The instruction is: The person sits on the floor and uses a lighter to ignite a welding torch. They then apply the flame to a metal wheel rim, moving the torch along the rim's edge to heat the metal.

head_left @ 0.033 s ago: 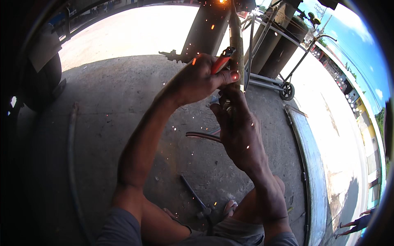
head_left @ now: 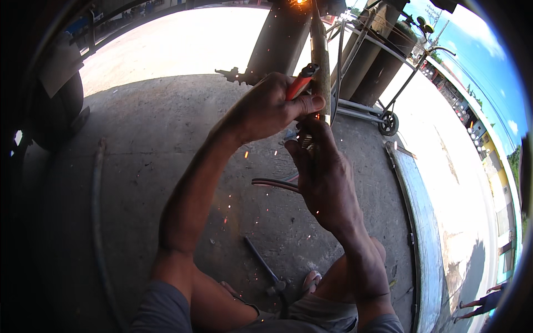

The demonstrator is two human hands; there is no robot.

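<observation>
Raised in front of me is a long brass-coloured cutting torch point(head_left: 320, 53), its far end by a bright orange glow point(head_left: 300, 1) at the top edge. My right hand point(head_left: 328, 175) is closed around its lower body, where ribbed metal shows between the fingers. Red and dark hoses point(head_left: 276, 183) come out beside that hand. My left hand point(head_left: 270, 108) is closed just above, its thumb pressed along the torch tube. Out of its grip sticks a red handle point(head_left: 300, 87) with a black end; its kind is not clear. Sparks fall around both hands.
A hammer point(head_left: 261, 258) lies on the concrete between my feet. Gas cylinders point(head_left: 383, 69) stand on a wheeled cart point(head_left: 355, 105) ahead right. A long metal panel point(head_left: 420, 222) lies at right, a pipe point(head_left: 97, 205) at left. A dark tyre point(head_left: 53, 111) stands far left; a person point(head_left: 488, 301) is lower right.
The sparks have shifted and fallen lower, with fewer near the torch. Both hands and the torch keep their places.
</observation>
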